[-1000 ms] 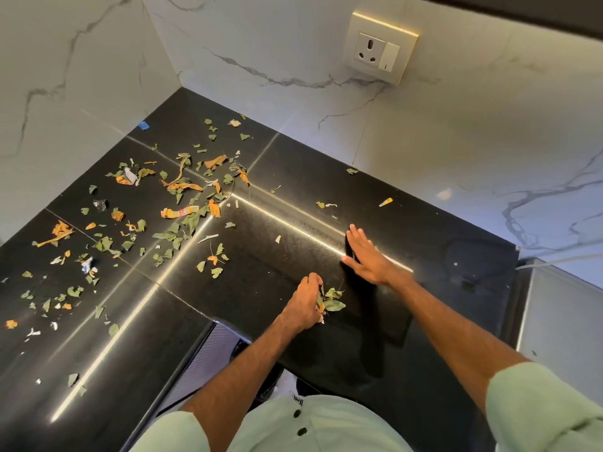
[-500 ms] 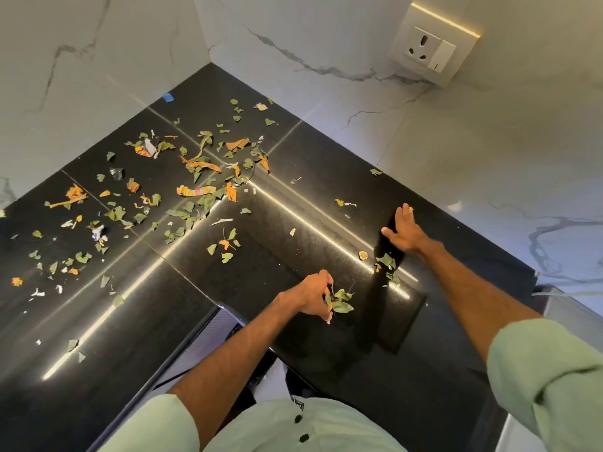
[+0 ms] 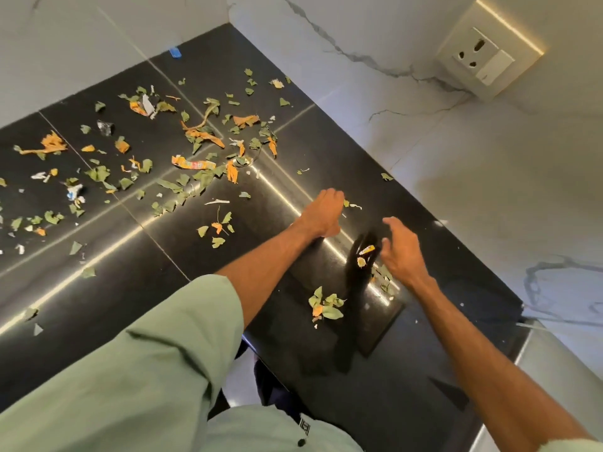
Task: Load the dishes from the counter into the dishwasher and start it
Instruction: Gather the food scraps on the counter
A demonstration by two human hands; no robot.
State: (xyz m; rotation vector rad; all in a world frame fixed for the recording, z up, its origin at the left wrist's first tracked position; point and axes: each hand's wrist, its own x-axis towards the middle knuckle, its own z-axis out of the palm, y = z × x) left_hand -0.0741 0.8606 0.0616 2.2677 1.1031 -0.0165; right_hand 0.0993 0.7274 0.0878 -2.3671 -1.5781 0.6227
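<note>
Black polished stone desk (image 3: 114, 256) across the left and middle, closed off on the far and right sides by white, grey-veined marble walls (image 3: 489, 190). Cream socket plate (image 3: 486, 57) with a switch on the right wall, far right. Strewn over the far-left half of the desk: torn green leaf bits and orange scraps (image 3: 199, 138), a printed wrapper strip (image 3: 193, 164) among them, and a small blue scrap (image 3: 175, 52) right at the foot of the far wall. Bright streak of reflected light along the stone from near left toward the middle. Stretched in from the near left, out of a pale green sleeve (image 3: 146, 370), the left hand (image 3: 321, 213): back turned up, fingers bent down onto the desk, tips just beside a tiny leaf bit (image 3: 346, 203) and a white sliver (image 3: 355, 207). Underside hidden, so cannot tell whether anything is pinched there. Just right of it and apart from it, the right hand (image 3: 403, 252): fingers loosely curled and spread, holding nothing, with a yellow scrap (image 3: 367, 250) and a round pale bit (image 3: 361, 262) lying just left of its fingers. More leaf bits (image 3: 385, 280) near its wrist. Nearer the body, between the two forearms, a small heap of green leaves (image 3: 326, 306) with one orange bit, lying on the desk, touched by neither hand.
</note>
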